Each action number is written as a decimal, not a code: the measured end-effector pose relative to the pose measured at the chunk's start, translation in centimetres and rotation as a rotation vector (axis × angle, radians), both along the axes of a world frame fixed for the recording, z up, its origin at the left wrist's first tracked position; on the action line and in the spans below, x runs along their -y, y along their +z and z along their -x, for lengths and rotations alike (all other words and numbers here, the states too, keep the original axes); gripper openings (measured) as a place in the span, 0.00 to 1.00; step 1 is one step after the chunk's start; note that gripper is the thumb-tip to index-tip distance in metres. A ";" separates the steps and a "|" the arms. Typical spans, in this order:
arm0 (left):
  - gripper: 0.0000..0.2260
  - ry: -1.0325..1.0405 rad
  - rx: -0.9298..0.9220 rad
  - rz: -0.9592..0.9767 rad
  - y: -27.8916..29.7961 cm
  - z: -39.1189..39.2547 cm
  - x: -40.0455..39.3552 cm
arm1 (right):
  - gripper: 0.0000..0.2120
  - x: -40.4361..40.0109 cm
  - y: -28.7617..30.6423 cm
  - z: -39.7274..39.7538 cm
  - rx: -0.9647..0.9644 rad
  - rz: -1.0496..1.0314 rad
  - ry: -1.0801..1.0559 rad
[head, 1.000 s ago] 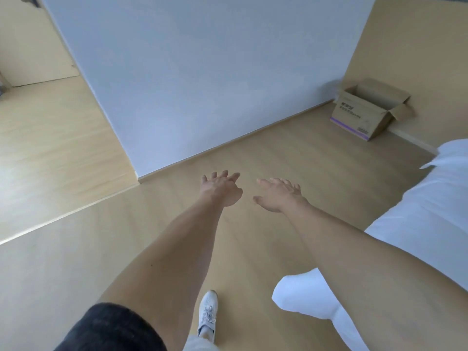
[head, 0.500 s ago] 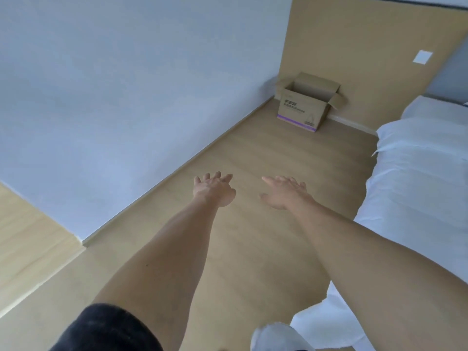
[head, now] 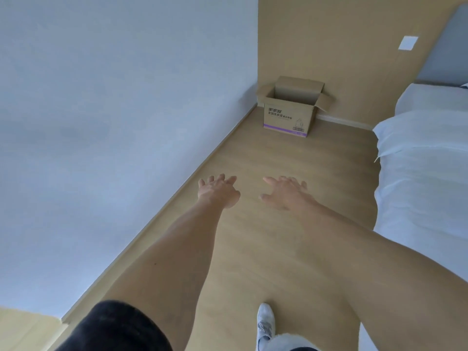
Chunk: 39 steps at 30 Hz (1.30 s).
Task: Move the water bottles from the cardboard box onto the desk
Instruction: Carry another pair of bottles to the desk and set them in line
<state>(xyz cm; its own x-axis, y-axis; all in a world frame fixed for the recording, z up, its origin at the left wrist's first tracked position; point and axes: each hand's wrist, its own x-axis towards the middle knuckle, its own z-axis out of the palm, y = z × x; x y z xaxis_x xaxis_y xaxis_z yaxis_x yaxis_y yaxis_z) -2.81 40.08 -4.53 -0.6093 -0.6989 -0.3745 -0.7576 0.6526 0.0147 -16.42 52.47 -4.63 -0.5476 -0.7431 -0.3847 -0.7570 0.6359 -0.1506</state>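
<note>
A pale grey-white painted wall is seen filling the left half of the view, and a light wood-grain laminate floor is seen running from the lower edge up to the far corner. A tan wall panel closes the far end of the room, and a small white square wall plate is mounted on it at the upper right. A bed covered in white sheets is shown along the right edge, with a grey padded headboard rising behind it.

Two bare forearms are extended forward over the floor from the bottom of the view; a black short sleeve is visible on the left arm. The open brown cardboard box with a purple stripe and dark print is set on the floor in the far corner, where the painted wall and the tan panel meet, just beside both. Its flaps are folded outward. Its interior is hidden by the near wall, so the water bottles cannot be seen, and no desk is in view.

The left hand and the right hand are held palm-down, near each other but apart, well short of the box. The fingers of both are spread and released, and nothing is grasped. A white sneaker is seen on the floor at the bottom edge, between the arms.
</note>
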 end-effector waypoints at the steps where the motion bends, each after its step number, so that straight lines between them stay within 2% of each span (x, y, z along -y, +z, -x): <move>1: 0.26 -0.013 -0.002 0.000 0.3 1.9 1.0 | 0.31 0.8 0.3 1.8 0.006 -0.005 -0.010; 7: 0.26 -0.102 -0.049 0.021 1.2 12.7 6.5 | 0.31 4.8 1.0 11.4 0.014 -0.024 -0.080; 18: 0.26 -0.219 -0.060 -0.026 -0.5 27.1 14.9 | 0.32 12.1 -0.3 23.7 0.006 -0.064 -0.197; 30: 0.27 -0.359 -0.074 -0.095 -0.7 43.9 31.8 | 0.33 27.9 1.0 38.4 -0.028 -0.085 -0.351; 39: 0.29 -0.392 -0.111 -0.129 -0.8 52.2 43.1 | 0.32 38.2 1.2 46.8 -0.052 -0.099 -0.385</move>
<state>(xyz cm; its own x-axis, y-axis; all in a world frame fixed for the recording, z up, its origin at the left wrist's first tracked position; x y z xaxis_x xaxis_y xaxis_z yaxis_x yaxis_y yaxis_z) -55.04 -2.99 -5.31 -0.8611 -0.3585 -0.3606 -0.4421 0.8782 0.1825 -63.24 14.32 -3.48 -0.7996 -0.4401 -0.4085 -0.4652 0.8842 -0.0420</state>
